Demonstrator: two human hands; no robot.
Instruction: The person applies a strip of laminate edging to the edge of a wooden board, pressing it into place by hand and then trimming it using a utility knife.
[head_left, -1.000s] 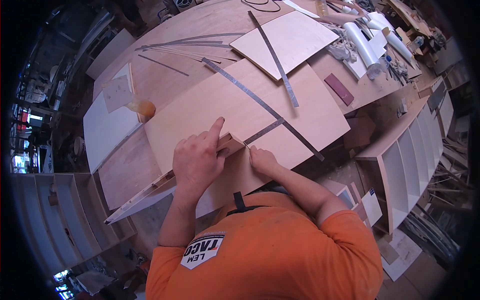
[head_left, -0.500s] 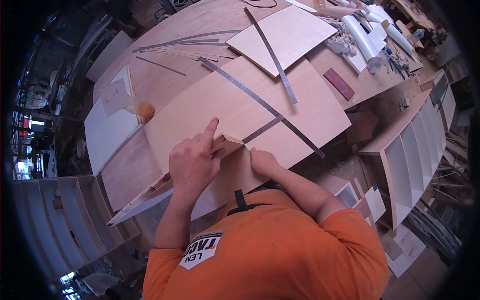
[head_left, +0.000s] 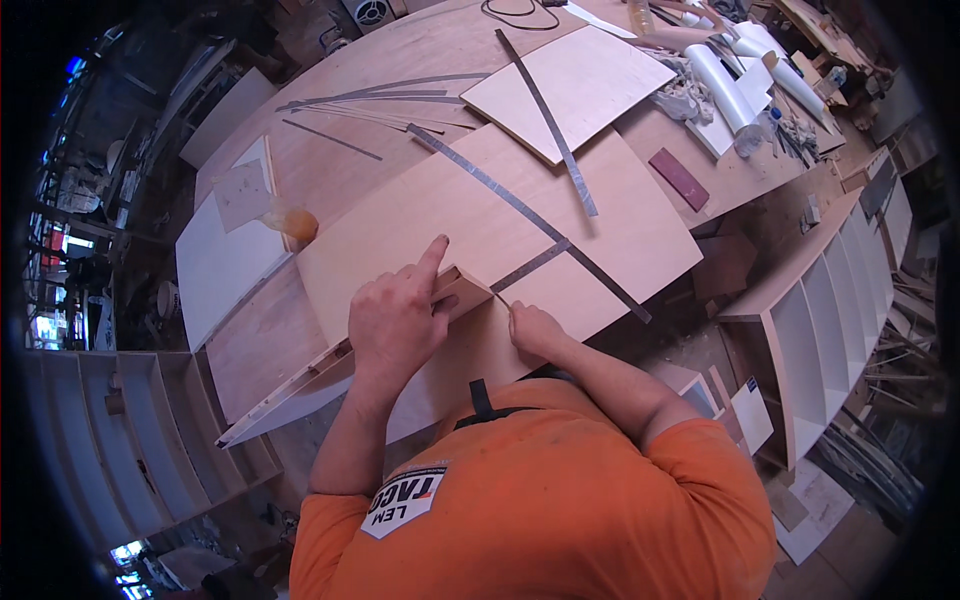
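Note:
A light wooden panel [head_left: 440,365] with a thick hollow-looking edge is tilted up on its side in front of me, near the table's front. My left hand [head_left: 397,318] grips its upper edge, thumb and lower fingers around it, while the index finger stretches out past it. Beside the panel's right corner, the fingers of my right hand [head_left: 537,330] are pinched together. From that corner to the fingertips runs what looks like a thin edging strip [head_left: 503,300]; the fingers partly hide it. Under the panel's far side lies a flat wooden board [head_left: 380,230].
Dark edging strips [head_left: 490,185] lie across the flat board and the worktable [head_left: 385,60]. A smaller pale panel [head_left: 590,80] sits farther back. An orange-filled container [head_left: 298,224] stands at left. A maroon block [head_left: 679,179] is at right. Shelf units [head_left: 810,310] flank the table.
The view has shifted slightly. My right hand has drawn a little away from the panel's corner, and a thin curved strip now shows between them. The left hand keeps its hold.

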